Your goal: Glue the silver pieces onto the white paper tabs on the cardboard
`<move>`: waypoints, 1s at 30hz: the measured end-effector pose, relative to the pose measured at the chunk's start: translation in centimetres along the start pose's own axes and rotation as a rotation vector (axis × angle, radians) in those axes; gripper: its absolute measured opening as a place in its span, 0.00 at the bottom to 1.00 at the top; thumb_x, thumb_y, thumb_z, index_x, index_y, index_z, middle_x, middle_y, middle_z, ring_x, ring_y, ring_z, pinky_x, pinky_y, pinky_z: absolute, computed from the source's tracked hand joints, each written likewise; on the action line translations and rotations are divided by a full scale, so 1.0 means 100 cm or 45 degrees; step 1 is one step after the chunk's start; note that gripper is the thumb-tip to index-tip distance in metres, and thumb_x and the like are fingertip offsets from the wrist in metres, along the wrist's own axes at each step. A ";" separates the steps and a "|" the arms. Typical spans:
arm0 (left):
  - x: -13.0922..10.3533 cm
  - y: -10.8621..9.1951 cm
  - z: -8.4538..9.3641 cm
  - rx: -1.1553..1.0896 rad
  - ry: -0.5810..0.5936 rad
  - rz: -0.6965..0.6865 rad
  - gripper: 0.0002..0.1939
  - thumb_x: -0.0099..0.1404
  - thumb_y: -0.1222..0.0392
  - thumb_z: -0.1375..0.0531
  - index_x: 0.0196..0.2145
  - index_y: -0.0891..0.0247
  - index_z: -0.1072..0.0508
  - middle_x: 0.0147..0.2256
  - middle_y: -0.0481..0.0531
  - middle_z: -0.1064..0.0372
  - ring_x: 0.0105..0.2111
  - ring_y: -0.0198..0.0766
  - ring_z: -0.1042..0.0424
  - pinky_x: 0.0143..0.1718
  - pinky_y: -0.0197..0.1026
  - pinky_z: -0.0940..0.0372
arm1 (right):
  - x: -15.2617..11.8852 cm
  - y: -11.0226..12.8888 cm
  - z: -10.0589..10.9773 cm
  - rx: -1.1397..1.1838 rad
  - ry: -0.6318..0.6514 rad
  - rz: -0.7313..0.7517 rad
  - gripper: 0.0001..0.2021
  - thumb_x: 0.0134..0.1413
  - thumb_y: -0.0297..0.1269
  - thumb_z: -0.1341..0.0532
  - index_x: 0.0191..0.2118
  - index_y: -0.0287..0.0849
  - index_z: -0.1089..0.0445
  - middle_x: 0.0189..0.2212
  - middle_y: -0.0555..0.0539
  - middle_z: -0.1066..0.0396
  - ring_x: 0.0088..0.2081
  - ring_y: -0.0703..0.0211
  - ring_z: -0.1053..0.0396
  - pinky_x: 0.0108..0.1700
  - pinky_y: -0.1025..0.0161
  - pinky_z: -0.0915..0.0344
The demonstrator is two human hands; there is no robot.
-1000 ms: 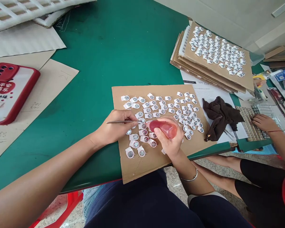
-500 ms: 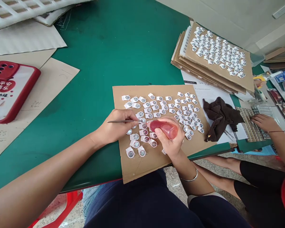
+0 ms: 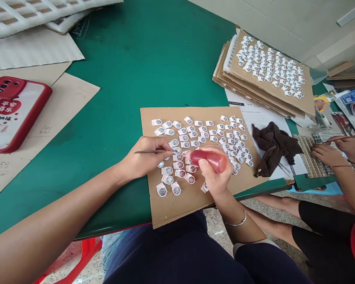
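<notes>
My left hand [image 3: 146, 157] is closed on thin metal tweezers [image 3: 149, 151], whose tip reaches a small white tag with a round dark-rimmed piece [image 3: 176, 150]. In my right hand [image 3: 217, 173] is a red squeeze bottle [image 3: 208, 159], tilted so its nozzle points left, close to the tweezers' tip. Both hands are over a brown cardboard sheet [image 3: 171, 213] bearing many such white tags in loose rows. Some tags under my hands are hidden.
A stack of cardboard sheets [image 3: 272, 67] with similar tags stands at the back right. Beside it lie a dark brown cloth [image 3: 273, 148] and printed paper. A co-worker's hands [image 3: 328, 154] work at the far right. A red-cased phone [image 3: 17, 112] lies left.
My right hand has drawn the bottle slightly to the right. My left hand stays in place. At far right, the co-worker's other hand has come in with a thin stick.
</notes>
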State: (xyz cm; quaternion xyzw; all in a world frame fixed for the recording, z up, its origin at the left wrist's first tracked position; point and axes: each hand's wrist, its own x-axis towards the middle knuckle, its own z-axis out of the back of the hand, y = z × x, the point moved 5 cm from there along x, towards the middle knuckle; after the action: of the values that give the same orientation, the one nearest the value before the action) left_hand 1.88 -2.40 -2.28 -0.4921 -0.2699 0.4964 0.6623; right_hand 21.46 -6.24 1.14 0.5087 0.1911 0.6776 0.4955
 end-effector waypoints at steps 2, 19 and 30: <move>0.000 -0.004 0.003 -0.022 -0.049 -0.008 0.05 0.58 0.60 0.40 0.31 0.63 0.25 0.28 0.50 0.26 0.26 0.35 0.29 0.24 0.35 0.36 | 0.002 -0.003 0.007 0.109 -0.056 -0.075 0.09 0.52 0.37 0.41 0.41 0.43 0.33 0.36 0.46 0.31 0.36 0.56 0.28 0.34 0.54 0.27; -0.063 -0.012 0.035 0.023 -0.533 0.096 0.07 0.56 0.55 0.35 0.29 0.61 0.26 0.33 0.51 0.24 0.34 0.43 0.25 0.33 0.42 0.30 | 0.064 -0.010 -0.005 0.893 0.249 -0.666 0.15 0.49 0.48 0.40 0.39 0.45 0.34 0.26 0.51 0.29 0.26 0.61 0.28 0.18 0.67 0.38; -0.091 -0.013 -0.002 0.547 -0.496 -0.656 0.07 0.59 0.69 0.40 0.37 0.64 0.30 0.38 0.53 0.25 0.30 0.37 0.26 0.41 0.48 0.37 | 0.058 0.038 -0.033 0.749 0.327 -0.501 0.15 0.49 0.50 0.38 0.35 0.47 0.38 0.22 0.53 0.30 0.24 0.62 0.29 0.15 0.68 0.41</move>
State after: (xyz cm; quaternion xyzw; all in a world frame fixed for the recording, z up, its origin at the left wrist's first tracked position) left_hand -0.76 -10.87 0.04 -0.1548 -0.3954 0.4433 0.7894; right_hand 16.80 -2.07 5.54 0.4935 0.5323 0.5439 0.4211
